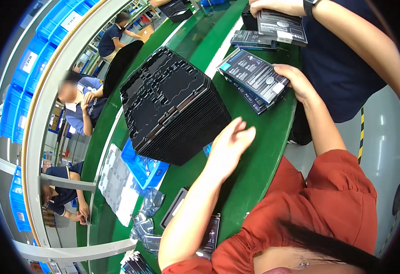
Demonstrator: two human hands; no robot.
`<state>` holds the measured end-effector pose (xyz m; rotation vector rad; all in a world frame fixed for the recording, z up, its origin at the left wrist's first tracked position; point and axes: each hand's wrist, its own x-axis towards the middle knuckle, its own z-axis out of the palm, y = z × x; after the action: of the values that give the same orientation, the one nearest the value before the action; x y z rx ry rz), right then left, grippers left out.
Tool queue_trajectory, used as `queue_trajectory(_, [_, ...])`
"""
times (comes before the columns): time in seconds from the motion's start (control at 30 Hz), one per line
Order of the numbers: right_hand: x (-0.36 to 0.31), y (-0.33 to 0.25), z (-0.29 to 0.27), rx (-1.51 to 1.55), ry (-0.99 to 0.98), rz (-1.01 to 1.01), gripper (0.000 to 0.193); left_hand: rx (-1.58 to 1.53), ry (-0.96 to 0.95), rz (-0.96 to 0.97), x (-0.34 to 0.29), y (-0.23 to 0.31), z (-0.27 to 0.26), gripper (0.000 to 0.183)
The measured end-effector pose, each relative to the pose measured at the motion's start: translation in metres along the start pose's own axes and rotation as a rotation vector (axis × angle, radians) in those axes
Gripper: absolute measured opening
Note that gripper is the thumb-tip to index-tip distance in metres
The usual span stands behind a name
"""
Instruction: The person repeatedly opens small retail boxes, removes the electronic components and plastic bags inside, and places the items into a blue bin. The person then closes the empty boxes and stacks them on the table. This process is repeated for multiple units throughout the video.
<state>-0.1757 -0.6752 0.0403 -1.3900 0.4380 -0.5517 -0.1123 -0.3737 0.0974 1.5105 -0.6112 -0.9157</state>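
Observation:
My right hand (296,83) grips the near end of a flat black box (254,75) with white print and a light-blue corner. That box lies over other flat boxes (251,99) on the green table. My left hand (231,147) hovers above the table beside a tall stack of black moulded plastic trays (177,109). Its fingers are loosely bent and apart, with nothing visible in them. Further up, a co-worker's hand holds a similar black box (282,27) over another small pile of boxes (253,39).
A blue bin (144,165) with small parts, a grey moulded tray (117,182) and clear plastic bags (149,219) lie left of my left arm. More boxes (136,264) sit at the lower edge. A co-worker in dark clothes (341,59) stands close on the right. Others work across the table.

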Motion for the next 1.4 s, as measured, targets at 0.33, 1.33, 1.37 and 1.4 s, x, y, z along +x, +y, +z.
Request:
queue_trajectory(0.33, [-0.032,-0.001,0.032,-0.043,0.09,-0.196,0.048,-0.347,0.045,0.171,0.129,-0.018,0.047,0.057])
queue_trajectory(1.33, [-0.147,-0.012,0.192,-0.185,-0.727,-0.951,0.046,-0.544,0.942,0.464,-0.15,0.059,-0.252,0.036])
queue_trajectory(1.37, [-0.147,-0.008,0.198,-0.198,-0.696,-0.998,0.044,-0.56,0.963,0.453,-0.151,0.049,-0.299,0.032])
queue_trajectory(1.4, [-0.146,-0.003,0.203,-0.23,-0.68,-1.029,0.041,-0.575,0.983,0.441,-0.15,0.038,-0.343,0.028])
